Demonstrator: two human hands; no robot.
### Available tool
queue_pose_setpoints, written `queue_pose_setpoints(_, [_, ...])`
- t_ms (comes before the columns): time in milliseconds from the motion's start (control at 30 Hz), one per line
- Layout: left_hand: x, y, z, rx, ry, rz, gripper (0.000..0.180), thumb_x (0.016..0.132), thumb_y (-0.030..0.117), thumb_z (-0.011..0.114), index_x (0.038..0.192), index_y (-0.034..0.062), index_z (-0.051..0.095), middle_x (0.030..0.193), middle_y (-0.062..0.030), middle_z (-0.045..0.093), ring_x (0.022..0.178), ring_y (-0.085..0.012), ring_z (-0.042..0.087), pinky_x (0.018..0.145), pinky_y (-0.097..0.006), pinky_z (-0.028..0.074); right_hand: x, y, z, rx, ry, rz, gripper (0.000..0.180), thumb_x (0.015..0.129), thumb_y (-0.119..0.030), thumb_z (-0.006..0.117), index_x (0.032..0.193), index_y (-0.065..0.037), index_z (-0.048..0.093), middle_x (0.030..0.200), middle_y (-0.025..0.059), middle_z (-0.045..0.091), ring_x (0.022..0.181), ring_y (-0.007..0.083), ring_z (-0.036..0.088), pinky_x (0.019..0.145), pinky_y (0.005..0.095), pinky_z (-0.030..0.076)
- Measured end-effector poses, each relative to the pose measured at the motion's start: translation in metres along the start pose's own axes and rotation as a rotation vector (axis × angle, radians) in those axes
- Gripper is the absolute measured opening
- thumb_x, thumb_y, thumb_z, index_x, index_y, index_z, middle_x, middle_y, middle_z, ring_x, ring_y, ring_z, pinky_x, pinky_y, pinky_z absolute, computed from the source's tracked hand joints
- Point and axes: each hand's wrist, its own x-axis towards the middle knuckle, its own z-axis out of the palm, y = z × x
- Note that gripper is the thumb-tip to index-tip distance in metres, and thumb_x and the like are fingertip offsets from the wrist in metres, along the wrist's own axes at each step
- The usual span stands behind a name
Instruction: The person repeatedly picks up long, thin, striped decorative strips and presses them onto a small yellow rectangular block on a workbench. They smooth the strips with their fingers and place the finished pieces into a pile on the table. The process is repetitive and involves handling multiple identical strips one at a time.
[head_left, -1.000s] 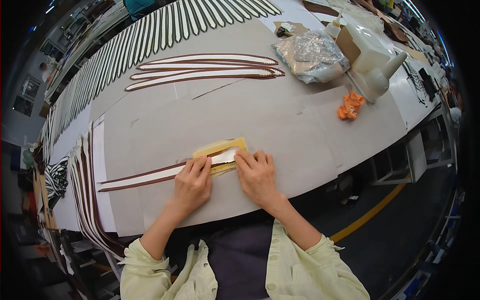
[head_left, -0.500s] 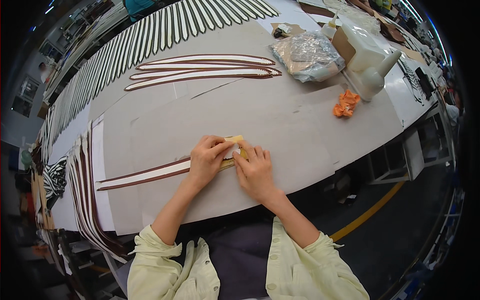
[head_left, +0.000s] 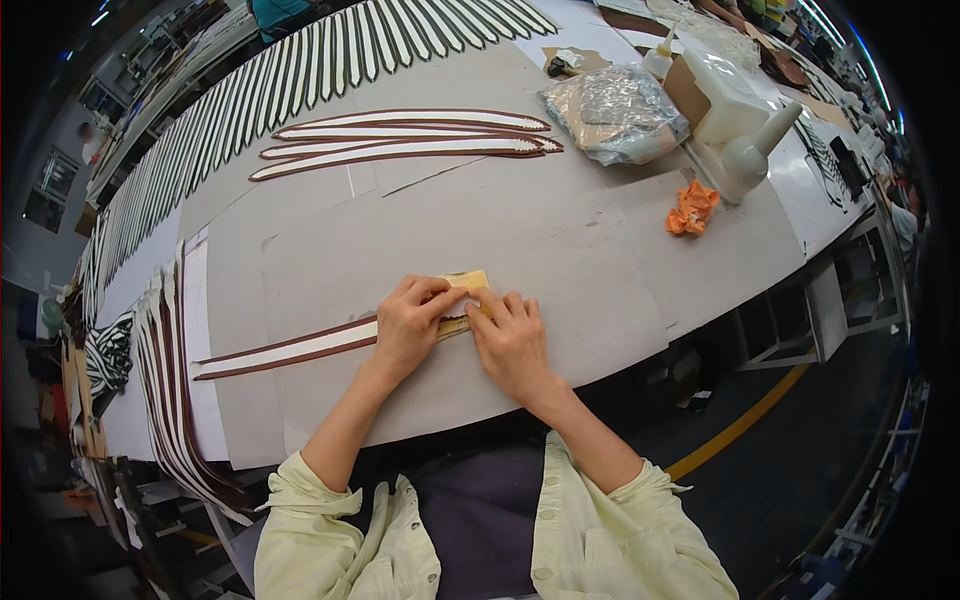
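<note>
Both hands pressed on a yellow piece at the strip's end.
The left hand [head_left: 408,325] and right hand [head_left: 510,340] are laid flat, side by side, on the yellow piece [head_left: 467,281] covering the right end of the white, brown-edged strip [head_left: 290,350], which is stretched leftward across the desk [head_left: 560,230].

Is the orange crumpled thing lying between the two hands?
No, the orange crumpled thing lies far off to the right near the white jug, away from the left hand and right hand.
</note>
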Motion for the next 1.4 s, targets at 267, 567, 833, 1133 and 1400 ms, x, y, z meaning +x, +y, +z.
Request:
queue_pose_setpoints(267, [-0.007,0.009,-0.004,0.096,-0.026,0.106,0.044,0.076,-0.005,0.066,0.119,0.0050,0.075,0.104,-0.0064,0.069,0.098,-0.0282,0.066,0.081,-0.040,0.056,-0.006,-0.003,0.001,-0.189,-0.056,-0.109,0.043,0.080,-0.008,0.065,0.119,0.010,0.069,0.126,0.0210,0.067,0.102,0.0304,0.060,0.088,0.0456,0.046])
queue_pose_setpoints(567, [-0.012,0.009,-0.001,0.090,0.018,0.123,0.049,0.074,-0.009,0.065,0.120,0.0020,0.074,0.105,-0.0079,0.069,0.099,-0.0288,0.066,0.076,-0.039,0.059,-0.005,-0.004,-0.003,-0.246,-0.073,-0.176,0.041,0.084,-0.007,0.063,0.121,0.011,0.069,0.131,0.0219,0.065,0.123,0.0340,0.059,0.112,0.0516,0.041])
queue_pose_setpoints(833, [-0.013,0.014,-0.002,0.123,0.012,0.105,0.047,0.074,-0.007,0.065,0.119,-0.0025,0.073,0.106,-0.0099,0.068,0.102,-0.0298,0.066,0.078,-0.040,0.059,0.002,-0.001,-0.001,-0.200,-0.123,-0.273,0.041,0.078,-0.006,0.061,0.111,0.017,0.068,0.126,0.0322,0.064,0.125,0.0424,0.058,0.113,0.0507,0.044])
queue_pose_setpoints(1133, [-0.019,0.017,-0.001,0.147,0.013,0.086,0.050,0.072,-0.008,0.064,0.120,-0.0024,0.072,0.107,-0.0100,0.068,0.101,-0.0302,0.065,0.077,-0.041,0.059,0.005,0.001,0.004,-0.145,-0.116,-0.289,0.038,0.078,-0.006,0.062,0.107,0.017,0.068,0.121,0.0337,0.065,0.120,0.0437,0.061,0.112,0.0502,0.046])
queue_pose_setpoints(1400, [-0.027,0.019,-0.010,0.212,0.017,0.037,0.052,0.071,-0.009,0.063,0.122,-0.0040,0.071,0.112,-0.0110,0.068,0.105,-0.0309,0.065,0.081,-0.041,0.059,0.005,0.004,0.004,-0.128,-0.125,-0.296,0.032,0.077,-0.002,0.062,0.103,0.016,0.068,0.127,0.0318,0.064,0.122,0.0426,0.061,0.108,0.0518,0.049])
